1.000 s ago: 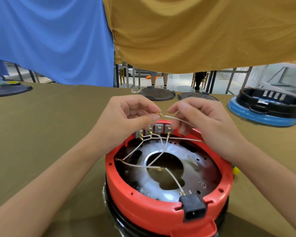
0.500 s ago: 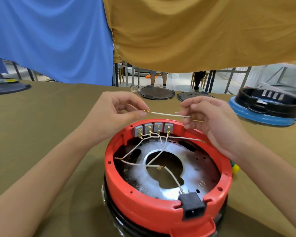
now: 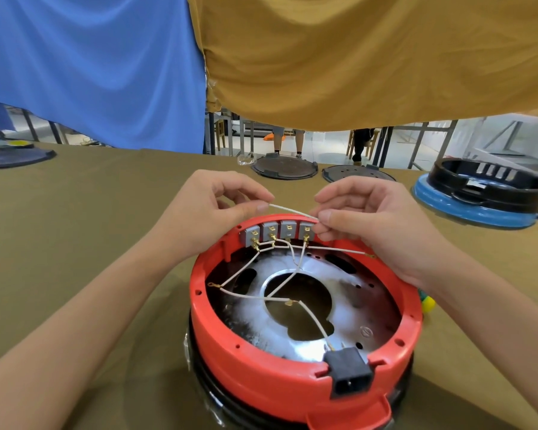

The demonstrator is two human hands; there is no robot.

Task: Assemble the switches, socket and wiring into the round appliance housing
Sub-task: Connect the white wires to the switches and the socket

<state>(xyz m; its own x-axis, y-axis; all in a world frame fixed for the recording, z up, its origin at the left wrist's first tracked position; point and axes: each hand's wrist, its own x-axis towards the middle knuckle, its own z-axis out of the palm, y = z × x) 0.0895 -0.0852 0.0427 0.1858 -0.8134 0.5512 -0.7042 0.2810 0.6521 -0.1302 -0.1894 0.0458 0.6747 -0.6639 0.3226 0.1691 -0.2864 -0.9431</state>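
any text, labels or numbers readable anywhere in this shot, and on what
No text can be read anywhere.
Round stamped mark on the metal plate inside the red housing: too small and blurred to read.
White patch on the black ring at far right: blurred, unreadable.

Your housing (image 3: 292, 383) sits on the worktop (image 3: 90, 228); switches (image 3: 277, 232) line its far wall, the socket (image 3: 350, 375) its near rim.

Blue curtain (image 3: 84, 66), ochre curtain (image 3: 370, 57)
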